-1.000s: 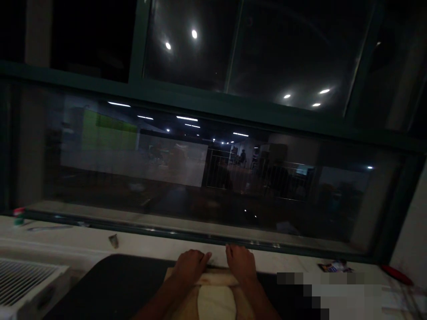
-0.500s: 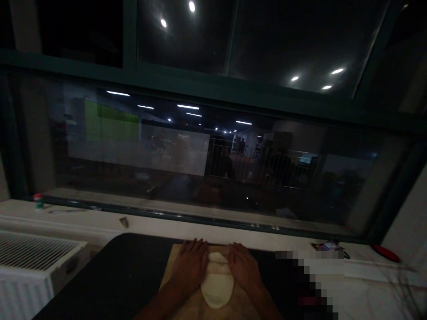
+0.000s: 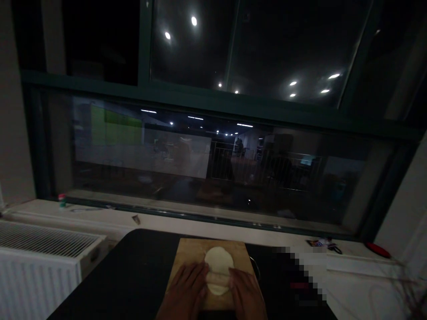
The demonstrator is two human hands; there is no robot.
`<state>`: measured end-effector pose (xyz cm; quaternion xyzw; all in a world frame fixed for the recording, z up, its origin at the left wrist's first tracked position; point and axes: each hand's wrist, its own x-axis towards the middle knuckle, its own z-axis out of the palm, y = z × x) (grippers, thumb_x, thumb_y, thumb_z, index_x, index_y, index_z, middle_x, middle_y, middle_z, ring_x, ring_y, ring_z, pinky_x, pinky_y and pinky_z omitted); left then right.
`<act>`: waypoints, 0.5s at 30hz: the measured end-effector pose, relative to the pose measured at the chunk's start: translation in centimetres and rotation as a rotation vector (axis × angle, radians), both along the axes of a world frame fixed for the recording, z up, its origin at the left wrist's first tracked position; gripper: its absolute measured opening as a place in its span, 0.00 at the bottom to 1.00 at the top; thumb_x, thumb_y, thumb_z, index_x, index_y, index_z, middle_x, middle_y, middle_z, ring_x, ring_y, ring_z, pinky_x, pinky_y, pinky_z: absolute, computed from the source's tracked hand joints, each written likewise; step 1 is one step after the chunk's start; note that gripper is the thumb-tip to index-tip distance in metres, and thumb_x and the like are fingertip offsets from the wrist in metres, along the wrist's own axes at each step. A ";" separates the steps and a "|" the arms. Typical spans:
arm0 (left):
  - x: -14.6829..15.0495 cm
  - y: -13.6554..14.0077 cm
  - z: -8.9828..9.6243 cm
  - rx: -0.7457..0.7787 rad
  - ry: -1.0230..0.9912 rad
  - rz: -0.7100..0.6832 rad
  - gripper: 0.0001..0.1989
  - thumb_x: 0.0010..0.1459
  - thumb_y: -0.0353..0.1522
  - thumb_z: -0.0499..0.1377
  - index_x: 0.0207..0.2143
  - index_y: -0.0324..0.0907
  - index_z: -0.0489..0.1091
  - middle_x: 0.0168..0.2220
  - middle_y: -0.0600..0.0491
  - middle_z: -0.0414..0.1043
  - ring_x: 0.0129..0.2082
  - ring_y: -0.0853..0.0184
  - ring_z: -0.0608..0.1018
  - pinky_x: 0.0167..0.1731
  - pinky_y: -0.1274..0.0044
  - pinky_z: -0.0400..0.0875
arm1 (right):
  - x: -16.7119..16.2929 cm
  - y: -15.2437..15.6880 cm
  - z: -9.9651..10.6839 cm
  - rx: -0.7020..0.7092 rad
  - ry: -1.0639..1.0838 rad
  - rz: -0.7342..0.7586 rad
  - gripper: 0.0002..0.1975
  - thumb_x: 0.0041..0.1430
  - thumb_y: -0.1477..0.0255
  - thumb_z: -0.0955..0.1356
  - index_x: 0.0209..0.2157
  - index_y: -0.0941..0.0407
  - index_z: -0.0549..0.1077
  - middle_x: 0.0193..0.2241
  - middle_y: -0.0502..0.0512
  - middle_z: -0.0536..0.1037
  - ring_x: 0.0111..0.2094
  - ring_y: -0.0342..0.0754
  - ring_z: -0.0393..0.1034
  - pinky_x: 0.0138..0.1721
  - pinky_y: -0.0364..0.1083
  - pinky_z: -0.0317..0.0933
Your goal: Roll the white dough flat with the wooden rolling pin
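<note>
On a wooden cutting board [image 3: 187,250] lies a flattened oval of pale dough [image 3: 218,260]. A rolling pin [image 3: 218,279] crosses the dough, showing as a light band between my hands; its ends are hidden beneath them. My left hand [image 3: 187,284] rests flat over the pin's left end, fingers stretched forward and slightly apart. Over the right end lies my right hand [image 3: 245,289], its fingers also extended rather than wrapped around. Dough shows both beyond the pin and on the near side of it.
The board sits on a black tabletop [image 3: 133,275] against a white windowsill [image 3: 167,225]. Left is a radiator [image 3: 40,266]. On the sill are a small red-capped container [image 3: 62,200], several small items and a red object [image 3: 377,250]. A dark window [image 3: 216,155] reflects a lit room.
Both hands have drawn back toward me from the board's far edge, and the pin now lies across the near part of the dough. The camera view has shifted slightly.
</note>
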<state>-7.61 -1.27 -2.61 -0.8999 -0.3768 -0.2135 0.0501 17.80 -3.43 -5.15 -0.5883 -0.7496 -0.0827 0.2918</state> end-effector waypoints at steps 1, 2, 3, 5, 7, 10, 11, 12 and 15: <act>-0.3 -0.4 0.2 -0.018 0.005 -0.019 0.27 0.69 0.40 0.44 0.68 0.58 0.40 0.66 0.60 0.53 0.63 0.62 0.63 0.62 0.66 0.59 | 0.0 -0.2 0.3 -0.005 0.026 0.038 0.18 0.67 0.64 0.59 0.52 0.49 0.73 0.48 0.53 0.77 0.50 0.49 0.71 0.52 0.47 0.65; -0.6 -0.6 0.5 -0.042 0.009 -0.031 0.27 0.69 0.40 0.44 0.67 0.58 0.41 0.66 0.61 0.53 0.63 0.63 0.63 0.61 0.67 0.60 | 0.0 -0.3 0.6 -0.012 0.056 0.052 0.17 0.67 0.63 0.59 0.50 0.49 0.74 0.45 0.53 0.78 0.47 0.49 0.71 0.50 0.46 0.65; -0.8 -0.7 0.7 -0.069 0.010 -0.037 0.26 0.69 0.40 0.44 0.67 0.59 0.41 0.66 0.61 0.52 0.63 0.63 0.63 0.61 0.67 0.60 | 0.0 -0.2 1.0 -0.019 0.088 0.046 0.17 0.67 0.63 0.58 0.49 0.49 0.74 0.43 0.53 0.78 0.46 0.48 0.71 0.49 0.45 0.65; -1.0 -0.4 1.1 -0.121 -0.004 -0.037 0.26 0.70 0.41 0.43 0.67 0.58 0.41 0.66 0.60 0.50 0.64 0.63 0.61 0.62 0.66 0.60 | -0.2 0.6 2.0 -0.022 0.136 0.006 0.18 0.68 0.63 0.57 0.48 0.50 0.74 0.41 0.55 0.76 0.45 0.47 0.71 0.48 0.45 0.64; -0.8 0.6 1.4 -0.154 -0.029 -0.027 0.26 0.70 0.42 0.42 0.68 0.55 0.43 0.67 0.58 0.48 0.65 0.63 0.58 0.63 0.65 0.57 | -0.4 2.1 3.0 -0.006 0.124 -0.028 0.19 0.69 0.65 0.56 0.50 0.51 0.73 0.43 0.55 0.75 0.46 0.47 0.69 0.49 0.45 0.62; 0.0 3.0 1.7 -0.182 -0.052 0.015 0.26 0.69 0.44 0.40 0.66 0.49 0.50 0.67 0.53 0.51 0.65 0.62 0.57 0.64 0.64 0.54 | -0.6 5.2 4.4 -0.004 0.038 -0.046 0.18 0.68 0.67 0.56 0.47 0.52 0.74 0.44 0.55 0.75 0.48 0.48 0.68 0.52 0.46 0.58; 0.4 3.8 1.9 -0.192 -0.053 0.041 0.26 0.70 0.44 0.39 0.65 0.48 0.54 0.66 0.52 0.54 0.65 0.62 0.58 0.63 0.64 0.54 | -0.7 6.3 4.8 -0.024 0.012 -0.048 0.18 0.68 0.68 0.55 0.45 0.53 0.75 0.43 0.55 0.75 0.48 0.48 0.68 0.52 0.46 0.57; 0.8 4.7 2.0 -0.202 -0.056 0.073 0.26 0.70 0.43 0.38 0.64 0.46 0.57 0.64 0.50 0.58 0.64 0.62 0.60 0.63 0.63 0.55 | -0.8 7.5 5.1 -0.055 -0.010 -0.048 0.19 0.68 0.69 0.55 0.43 0.53 0.76 0.42 0.55 0.76 0.47 0.47 0.68 0.52 0.45 0.57; 1.8 7.0 2.5 -0.219 -0.064 0.166 0.26 0.70 0.42 0.37 0.59 0.43 0.64 0.62 0.47 0.63 0.62 0.59 0.64 0.61 0.60 0.57 | -1.2 10.8 6.1 -0.168 -0.054 -0.071 0.21 0.69 0.68 0.54 0.38 0.54 0.76 0.38 0.54 0.77 0.43 0.45 0.70 0.46 0.42 0.58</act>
